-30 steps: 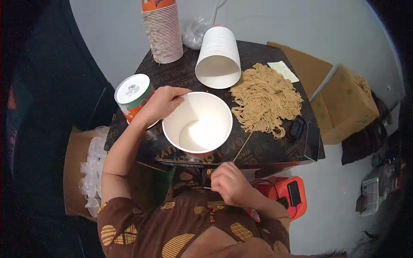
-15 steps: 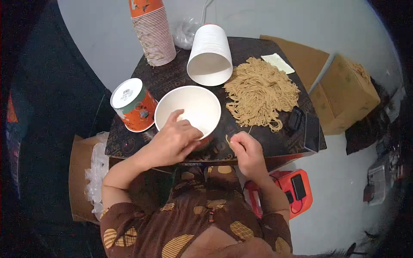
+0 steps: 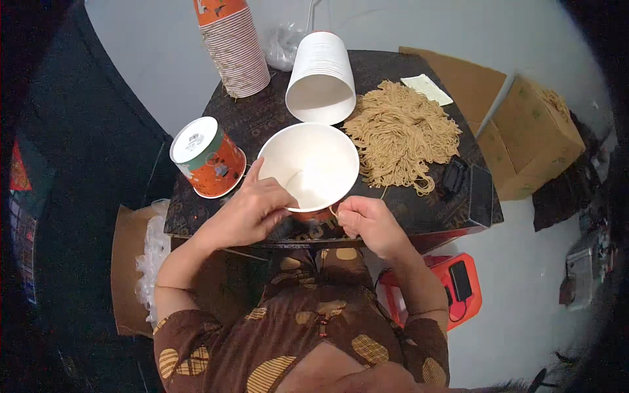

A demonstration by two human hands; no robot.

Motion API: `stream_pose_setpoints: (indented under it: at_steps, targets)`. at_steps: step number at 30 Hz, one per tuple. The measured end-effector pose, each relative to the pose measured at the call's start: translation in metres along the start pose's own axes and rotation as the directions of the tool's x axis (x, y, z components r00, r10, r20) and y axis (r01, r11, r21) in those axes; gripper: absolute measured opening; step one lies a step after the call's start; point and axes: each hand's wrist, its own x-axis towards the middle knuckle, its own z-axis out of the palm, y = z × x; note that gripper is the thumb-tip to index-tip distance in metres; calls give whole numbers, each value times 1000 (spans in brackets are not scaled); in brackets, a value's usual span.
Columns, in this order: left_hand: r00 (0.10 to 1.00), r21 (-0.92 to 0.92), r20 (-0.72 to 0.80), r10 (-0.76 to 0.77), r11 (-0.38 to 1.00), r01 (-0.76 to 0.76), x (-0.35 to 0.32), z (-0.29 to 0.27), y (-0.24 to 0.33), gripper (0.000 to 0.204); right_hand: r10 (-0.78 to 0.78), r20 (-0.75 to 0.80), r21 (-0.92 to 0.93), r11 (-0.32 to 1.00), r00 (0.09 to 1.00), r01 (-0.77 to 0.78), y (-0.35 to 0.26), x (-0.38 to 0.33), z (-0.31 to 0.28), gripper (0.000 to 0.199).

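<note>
An open white-lined paper tub (image 3: 314, 147) with an orange outside stands near the table's front edge, tilted slightly. My left hand (image 3: 252, 208) grips it at the near left rim, index finger stretched along the edge. By the tub's near right side, my right hand (image 3: 370, 223) is closed, pinching a thin tan cord (image 3: 335, 210) close to the outer wall. To the right lies a loose heap of tan cords (image 3: 406, 134). Left of the open tub, an orange and green paper tub (image 3: 219, 167) sits upside down.
Behind stand a tilted stack of nested white tubs (image 3: 321, 65) and a tall stack (image 3: 239, 56) with tan bits along its rims. A folded white cloth (image 3: 427, 90), a black object (image 3: 453, 177) and a dark box (image 3: 480, 196) edge the right side. A red stool (image 3: 468, 291) stands below.
The open tub has shifted right, toward my right hand, with my left hand moving along on its rim. My right hand has come slightly left, bringing the cord against the tub's side.
</note>
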Motion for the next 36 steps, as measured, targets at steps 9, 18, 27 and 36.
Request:
stream_pose_setpoints:
  at_steps: [9,18,27,36]
  targets:
    - [998,-72,-59,5,997,-9,3,-12,4,32,7,7,62,998,1000,-7,2,-3,-2,18]
    - [998,-123,-57,18,992,-25,11,-9,5,27,-29,37,55,998,999,27,7,2,-2,20]
    - [999,-143,-33,17,990,-21,24,-7,2,27,3,17,96,995,1000,-4,6,2,-5,20]
    - [919,321,-277,279,929,-185,24,-4,32,29,2,18,92,996,1000,-4,2,-8,-5,19]
